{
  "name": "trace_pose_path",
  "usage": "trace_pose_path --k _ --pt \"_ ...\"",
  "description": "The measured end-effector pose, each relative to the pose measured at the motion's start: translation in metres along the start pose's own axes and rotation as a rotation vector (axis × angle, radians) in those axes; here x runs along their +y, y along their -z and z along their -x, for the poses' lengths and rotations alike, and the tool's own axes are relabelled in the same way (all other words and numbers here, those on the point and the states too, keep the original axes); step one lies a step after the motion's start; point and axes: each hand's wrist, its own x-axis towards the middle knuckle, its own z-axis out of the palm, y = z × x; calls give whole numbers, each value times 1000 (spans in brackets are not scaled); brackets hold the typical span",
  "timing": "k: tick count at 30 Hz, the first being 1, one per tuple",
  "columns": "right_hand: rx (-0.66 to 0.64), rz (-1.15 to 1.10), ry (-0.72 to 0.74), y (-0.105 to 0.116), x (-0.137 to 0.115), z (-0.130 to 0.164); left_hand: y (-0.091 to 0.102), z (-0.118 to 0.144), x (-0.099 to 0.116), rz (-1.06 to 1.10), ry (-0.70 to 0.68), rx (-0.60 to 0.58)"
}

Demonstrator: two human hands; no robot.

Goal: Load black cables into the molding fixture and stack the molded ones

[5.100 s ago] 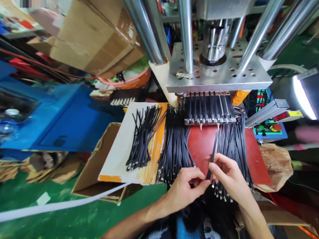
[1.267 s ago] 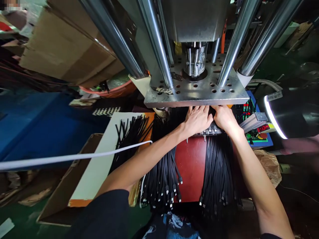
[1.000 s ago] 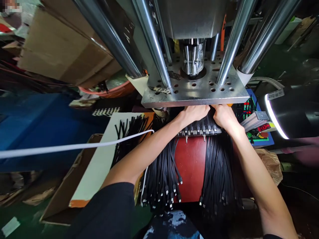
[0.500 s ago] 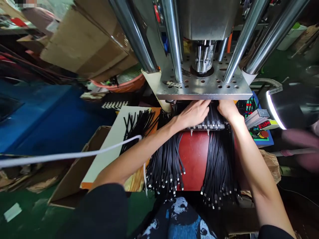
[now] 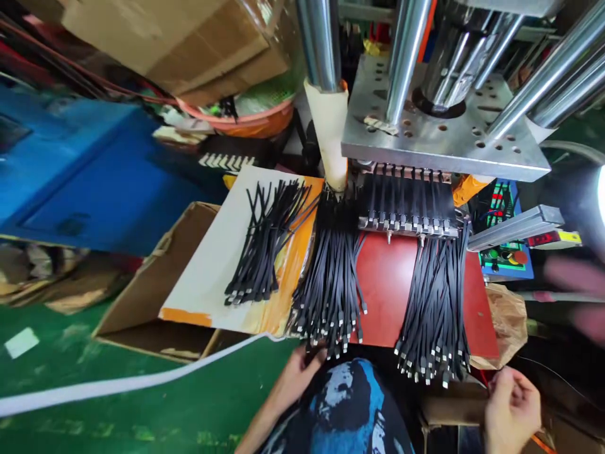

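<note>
While both hands sit low at the near edge of the bench, the fixture [image 5: 407, 205] under the press plate [image 5: 442, 135] carries a full row of black straps side by side, their metal ends lined up along its front bar. By that showing, loading of the fixture appears complete; whether the press has cycled cannot be told.

The left hand [image 5: 297, 372] lies just below the middle bundle of straps [image 5: 331, 280], fingers loosely curled near the hanging metal tips; it grips nothing that can be seen. The right hand [image 5: 513, 407] is by the bench corner, fingers partly bent; whether it pinches anything cannot be told.

Stock remaining looks large: the middle bundle and the right bundle [image 5: 437, 302] both drape over the front of the red mat [image 5: 387, 284]. A smaller lot [image 5: 267, 243] rests on a white and orange card [image 5: 212, 277], which lies across an open cardboard box [image 5: 165, 296].

Surroundings: chrome guide columns [image 5: 319, 41] rise from the press, a control box [image 5: 503, 255] with coloured buttons stands to the right, and a brown paper bag [image 5: 505, 321] lies beside the mat. Green floor [image 5: 94, 372], a blue machine body [image 5: 94, 183] and cartons [image 5: 179, 38] fill the left. A white cord [image 5: 118, 384] crosses the foreground. A blurred pink shape at far right cannot be identified.
</note>
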Motion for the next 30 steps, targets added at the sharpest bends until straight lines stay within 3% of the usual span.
trace_pose_path --k 2,4,6,10,15,19,30 --pt "-76 10 94 -8 -11 -5 -10 -15 -9 91 22 80" --pt "-111 1 154 -16 -25 -16 -10 -25 -10 141 -9 75" --pt "-67 -78 108 -23 -25 -26 -8 -30 -8 184 -40 70" --pt "-20 -207 -55 -32 14 -17 -9 -37 -6 230 -94 129" --pt "-325 -120 -74 -51 57 20 -16 -39 -1 258 -131 210" --pt "-379 -91 -38 -69 65 24 -23 -36 1 232 -104 293" --pt "-293 -179 -84 -88 83 37 -35 -45 -15 264 -83 396"
